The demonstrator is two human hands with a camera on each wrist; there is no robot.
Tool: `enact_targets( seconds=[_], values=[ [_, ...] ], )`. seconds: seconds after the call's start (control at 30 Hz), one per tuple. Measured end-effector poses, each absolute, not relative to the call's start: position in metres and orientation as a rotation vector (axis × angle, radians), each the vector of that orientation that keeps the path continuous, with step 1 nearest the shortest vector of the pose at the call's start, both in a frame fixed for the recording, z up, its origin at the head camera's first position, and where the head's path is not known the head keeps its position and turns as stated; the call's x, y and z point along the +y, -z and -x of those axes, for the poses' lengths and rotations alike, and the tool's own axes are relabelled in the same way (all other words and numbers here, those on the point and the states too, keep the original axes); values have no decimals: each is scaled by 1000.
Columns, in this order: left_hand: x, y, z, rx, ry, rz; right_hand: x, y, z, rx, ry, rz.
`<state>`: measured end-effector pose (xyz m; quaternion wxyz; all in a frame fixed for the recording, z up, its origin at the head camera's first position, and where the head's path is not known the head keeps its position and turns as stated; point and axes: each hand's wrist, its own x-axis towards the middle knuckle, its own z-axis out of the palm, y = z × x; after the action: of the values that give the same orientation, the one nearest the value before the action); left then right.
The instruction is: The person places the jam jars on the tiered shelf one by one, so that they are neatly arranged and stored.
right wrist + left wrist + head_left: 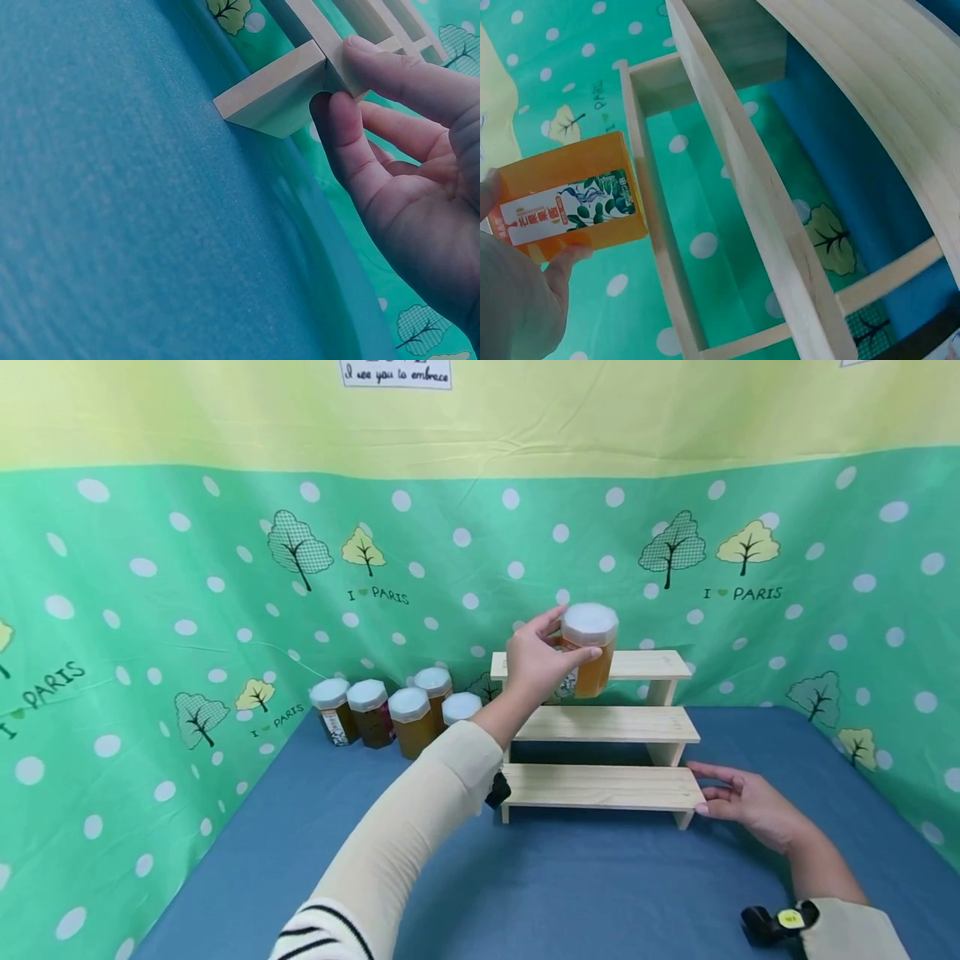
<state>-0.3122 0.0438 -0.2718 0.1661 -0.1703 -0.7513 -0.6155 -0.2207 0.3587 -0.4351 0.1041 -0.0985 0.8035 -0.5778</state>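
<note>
My left hand [538,660] grips an amber-filled jar [590,668] with a white lid, thumb on one side and fingers on the other. The jar is in front of the top step of a three-tier wooden display stand [600,724]. In the left wrist view the jar's printed label [570,208] faces the camera, and its base overlaps the stand's top board [654,217]. At the stand's right end, my right hand [750,806] pinches the end of the lowest board [334,64] between thumb and fingers.
Several similar white-lidded jars [411,727] stand grouped on the blue cloth [585,885] left of the stand, partly behind my left forearm. A green and yellow printed curtain [480,552] hangs behind and along both sides.
</note>
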Motion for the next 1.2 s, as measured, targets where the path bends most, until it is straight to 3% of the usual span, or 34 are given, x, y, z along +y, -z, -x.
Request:
enact_targets(
  seconds=[0.57,1.2],
  values=[
    [72,286,328,-2152,1599,310,356,438,218,2367,1697,267],
    [78,298,328,-2269,1484,566,358,437,220,2402,1696,248]
  ],
)
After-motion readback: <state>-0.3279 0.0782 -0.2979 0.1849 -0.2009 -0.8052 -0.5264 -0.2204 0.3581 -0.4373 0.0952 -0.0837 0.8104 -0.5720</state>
